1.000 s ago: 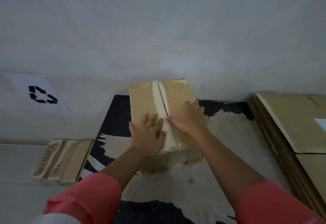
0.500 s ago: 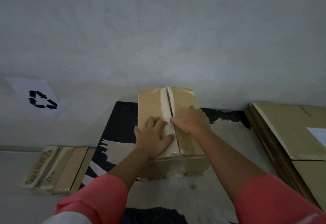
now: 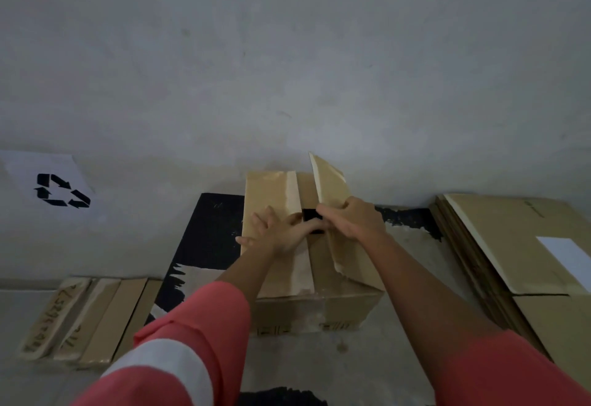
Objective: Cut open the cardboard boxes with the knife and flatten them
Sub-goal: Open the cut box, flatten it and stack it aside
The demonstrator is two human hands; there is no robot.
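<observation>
A brown cardboard box [image 3: 319, 309] stands on the floor against the wall, with pale tape along its top seam. Its right top flap [image 3: 332, 191] is lifted and tilted up, and a dark gap shows at the seam. My right hand [image 3: 355, 218] grips the edge of that raised flap. My left hand [image 3: 278, 232] lies on the left top flap [image 3: 265, 194], its fingertips reaching into the gap at the seam. No knife is in view.
A stack of flattened cardboard [image 3: 524, 252] lies on the floor at the right. Another flattened box with handwriting [image 3: 83, 319] lies at the left. A paper with a recycling sign [image 3: 60, 189] hangs on the wall. A black-and-pale mat [image 3: 208, 232] lies under the box.
The taped seam has parted. My right hand has pulled the right flap up from flat, and my left fingers have slid from the flap's top into the opening.
</observation>
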